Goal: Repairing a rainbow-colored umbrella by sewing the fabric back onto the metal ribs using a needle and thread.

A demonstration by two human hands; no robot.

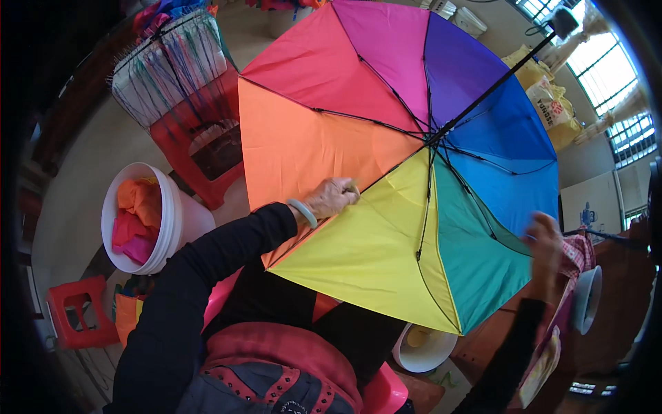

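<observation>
A big, open umbrella (400,148) with rainbow colors is spread between the two grips. We see its inside. Its long pole (496,85) slants: it starts at the middle of the cloth, up and right of the left grip (333,198), and points up and right to the black handle (564,23), high above the right grip (545,241). The left grip's fingers are bent in close together on the thin rib (383,177) between the orange and yellow parts. A pale bracelet (302,212) is on that wrist. The right grip is blurry, by the blue and green edge; I cannot tell if it is touching the cloth, or if its fingers are apart. Left of the left grip is a white bucket (186,221) with orange and pink cloth inside. Farther left and lower is a red stool (93,337).
</observation>
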